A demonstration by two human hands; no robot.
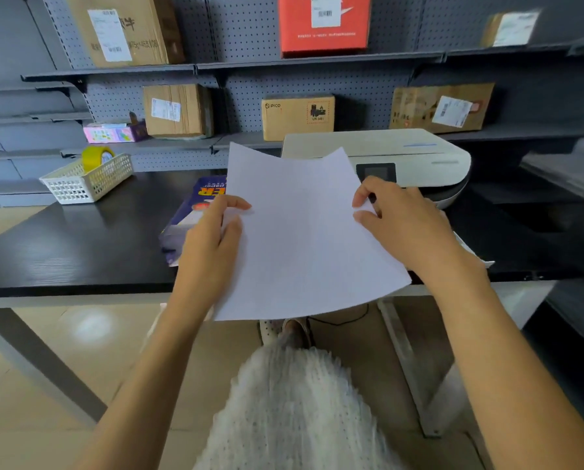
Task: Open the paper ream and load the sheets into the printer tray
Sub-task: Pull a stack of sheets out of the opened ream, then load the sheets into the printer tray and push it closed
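I hold a thin stack of white sheets (300, 232) up over the front of the black table (80, 239), bowed slightly. My left hand (212, 239) grips its left edge and my right hand (396, 218) pinches its right edge. Behind the sheets on the left lies the purple paper ream (189, 218), its wrapper torn open at the near end. The white printer (402, 157) stands at the back right of the table, partly hidden by the sheets. A bit of white tray or paper (470, 249) shows under my right wrist; the tray itself is mostly hidden.
A white mesh basket (87, 181) with a yellow tape roll (95, 157) sits on the table's far left. Grey pegboard shelves behind carry cardboard boxes (177, 110), a red box (323, 25) and a pink box (114, 133). A dark shelf unit (565, 205) stands at the right.
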